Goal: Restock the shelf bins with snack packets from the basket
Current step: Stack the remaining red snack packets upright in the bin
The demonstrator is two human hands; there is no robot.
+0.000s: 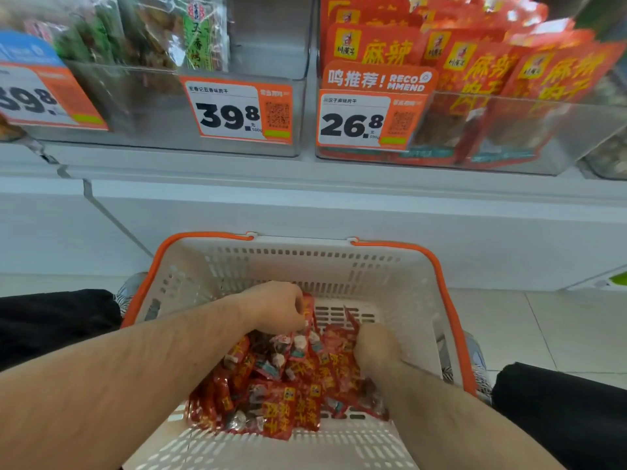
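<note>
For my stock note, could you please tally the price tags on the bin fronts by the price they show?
Price tags reading 39.8: 2 (the second is cut off at the left edge)
Price tag reading 26.8: 1
Total: 3 price tags

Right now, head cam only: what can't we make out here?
- Right hand: fingers buried in the red packets, grip unclear.
- Left hand: fingertips hidden among packets; it seems to pinch some.
- Left price tag: first digit cut by the frame edge.
- Red-packet bin: fill depth hidden by front packets and the 26.8 tag.
- Basket: near rim cut off, floor covered.
</note>
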